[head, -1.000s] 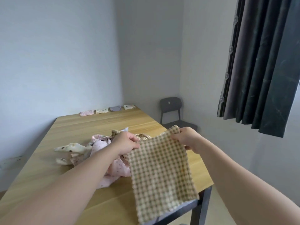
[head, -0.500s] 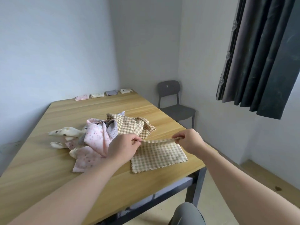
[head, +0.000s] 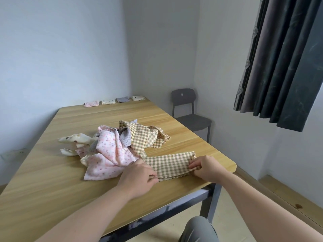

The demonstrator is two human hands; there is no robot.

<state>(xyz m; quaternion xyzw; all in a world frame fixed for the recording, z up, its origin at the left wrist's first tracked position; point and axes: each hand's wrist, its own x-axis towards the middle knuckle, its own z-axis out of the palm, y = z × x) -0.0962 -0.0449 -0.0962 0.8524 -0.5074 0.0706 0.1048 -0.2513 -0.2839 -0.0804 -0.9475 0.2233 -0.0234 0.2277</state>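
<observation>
The checked cloth [head: 170, 164] lies folded near the worktop's [head: 52, 180] front right corner, its long axis running left to right. The left hand [head: 138, 177] pinches its near left corner in a tight grip; the right hand [head: 205, 167] pinches the right end.

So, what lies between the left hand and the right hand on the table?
In the head view, the beige checked cloth spans the gap, flat on the table; the left hand pinches one end, the right hand the other.
</observation>
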